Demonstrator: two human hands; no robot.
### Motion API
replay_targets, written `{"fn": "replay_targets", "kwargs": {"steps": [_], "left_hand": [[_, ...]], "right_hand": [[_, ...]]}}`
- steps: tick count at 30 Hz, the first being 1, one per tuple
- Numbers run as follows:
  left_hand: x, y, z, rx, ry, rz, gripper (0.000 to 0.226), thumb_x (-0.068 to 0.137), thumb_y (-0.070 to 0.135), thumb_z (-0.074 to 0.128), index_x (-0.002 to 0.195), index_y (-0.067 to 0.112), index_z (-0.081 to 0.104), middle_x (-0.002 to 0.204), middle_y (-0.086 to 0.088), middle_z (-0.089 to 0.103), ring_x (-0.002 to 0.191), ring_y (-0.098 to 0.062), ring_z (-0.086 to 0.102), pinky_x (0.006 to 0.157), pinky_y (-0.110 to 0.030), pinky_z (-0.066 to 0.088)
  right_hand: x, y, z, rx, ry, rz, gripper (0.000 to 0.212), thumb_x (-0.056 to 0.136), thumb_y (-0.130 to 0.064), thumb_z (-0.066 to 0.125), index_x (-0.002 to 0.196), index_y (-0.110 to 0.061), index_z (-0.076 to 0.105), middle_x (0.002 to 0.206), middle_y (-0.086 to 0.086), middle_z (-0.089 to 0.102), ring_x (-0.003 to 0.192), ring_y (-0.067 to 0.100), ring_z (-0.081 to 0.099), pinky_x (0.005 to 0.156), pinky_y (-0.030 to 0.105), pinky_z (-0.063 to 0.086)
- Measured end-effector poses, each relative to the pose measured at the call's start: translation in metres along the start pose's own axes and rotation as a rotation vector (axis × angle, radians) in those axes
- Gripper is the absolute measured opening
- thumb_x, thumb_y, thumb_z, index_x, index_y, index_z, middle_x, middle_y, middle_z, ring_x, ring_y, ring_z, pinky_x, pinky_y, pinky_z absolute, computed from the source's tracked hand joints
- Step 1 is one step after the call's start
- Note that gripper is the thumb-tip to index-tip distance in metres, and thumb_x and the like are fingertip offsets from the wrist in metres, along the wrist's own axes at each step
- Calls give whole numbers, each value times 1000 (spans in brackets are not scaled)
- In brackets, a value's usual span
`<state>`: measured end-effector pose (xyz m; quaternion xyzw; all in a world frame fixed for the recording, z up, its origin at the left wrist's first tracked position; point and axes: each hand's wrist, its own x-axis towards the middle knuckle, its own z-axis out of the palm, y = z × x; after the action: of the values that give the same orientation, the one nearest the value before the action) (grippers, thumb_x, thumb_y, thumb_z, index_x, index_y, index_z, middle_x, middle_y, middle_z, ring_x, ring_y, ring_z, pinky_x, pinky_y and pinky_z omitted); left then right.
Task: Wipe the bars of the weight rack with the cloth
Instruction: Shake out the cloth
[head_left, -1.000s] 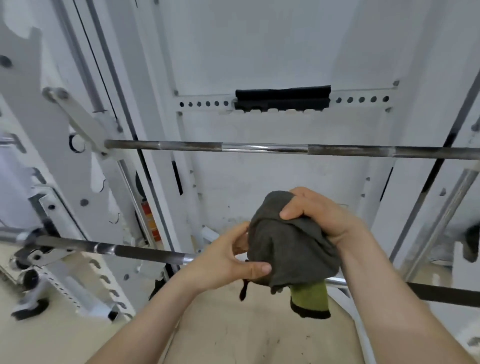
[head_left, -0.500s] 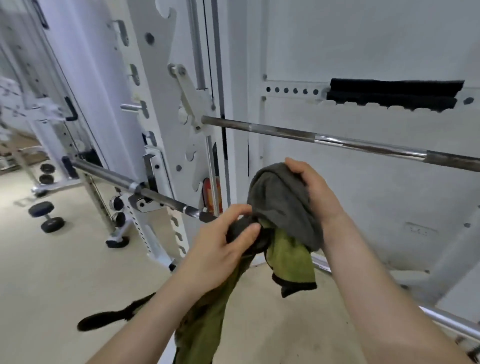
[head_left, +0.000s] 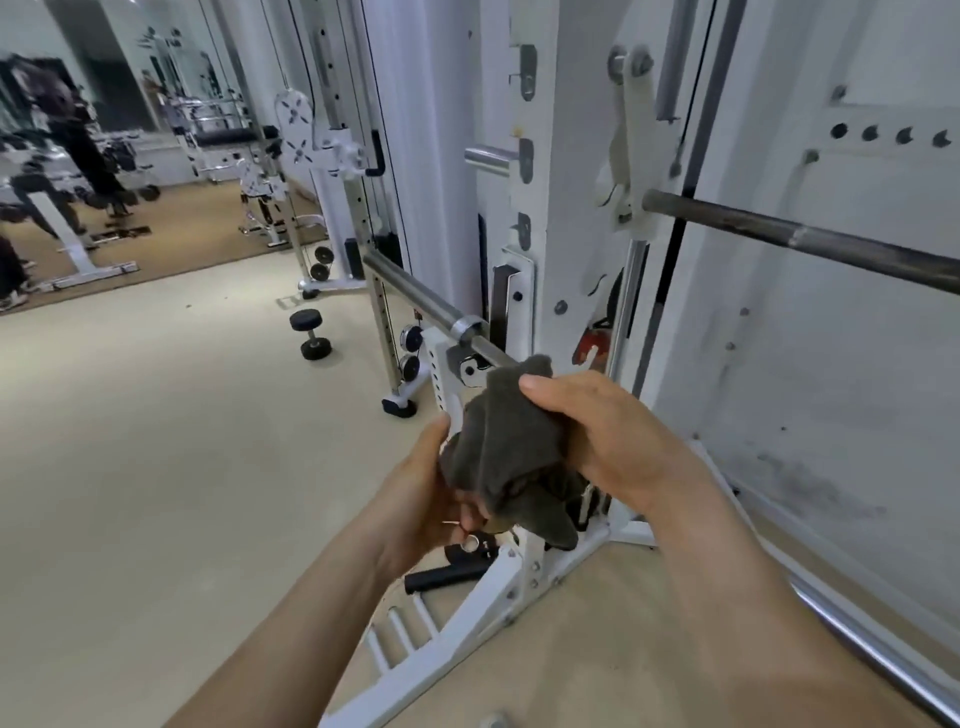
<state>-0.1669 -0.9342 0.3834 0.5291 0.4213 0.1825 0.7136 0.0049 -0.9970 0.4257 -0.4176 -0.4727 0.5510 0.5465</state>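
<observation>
The left hand (head_left: 421, 499) held the bunched grey cloth (head_left: 498, 447) from below with curled fingers, and the right hand (head_left: 613, 441) gripped it from the right, thumb on top. The cloth's upper edge was at the lower bar (head_left: 415, 296), whose long axis ran up and away to the left; I could not tell if they touched. The white upright (head_left: 566, 234) stood close behind, the upper bar (head_left: 805, 239) was well apart above the right hand, and open floor (head_left: 156, 441) lay to the left.
</observation>
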Motion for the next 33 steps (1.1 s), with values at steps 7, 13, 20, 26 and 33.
{"fn": "replay_targets", "kwargs": {"steps": [7,13,20,26,33], "left_hand": [[75,26,-51,-91,192,147,20,95,10,53,83,1,66,74,-5,68,65,-12,63,63,-24,51],[116,65,-121,-230,285,324,49,89,30,64,104,-15,57,88,-15,62,82,-26,57,77,-36,44],[151,110,-184,-190,361,261,35,79,40,72,84,6,65,80,-13,62,75,-25,59,75,-34,50],[214,151,-267,-161,578,351,24,95,33,55,76,21,62,84,0,62,81,-17,56,78,-36,48],[341,196,-402,266,729,517,18,98,34,42,102,20,53,89,5,53,82,-14,49,71,-33,39]], "right_hand": [[111,53,0,143,170,89,82,75,-69,61,107,7,64,103,25,67,104,35,65,99,45,47],[185,106,14,589,213,429,48,80,-31,66,122,-7,66,124,19,64,115,36,61,103,47,44],[263,101,19,762,129,288,47,93,-30,48,134,-8,55,133,17,58,125,32,54,110,47,34],[333,103,9,908,299,285,68,81,-63,59,117,-5,66,124,23,63,116,40,59,105,52,40],[452,142,18,734,493,391,36,94,-29,51,117,-8,69,116,15,69,98,29,69,82,37,51]]}}
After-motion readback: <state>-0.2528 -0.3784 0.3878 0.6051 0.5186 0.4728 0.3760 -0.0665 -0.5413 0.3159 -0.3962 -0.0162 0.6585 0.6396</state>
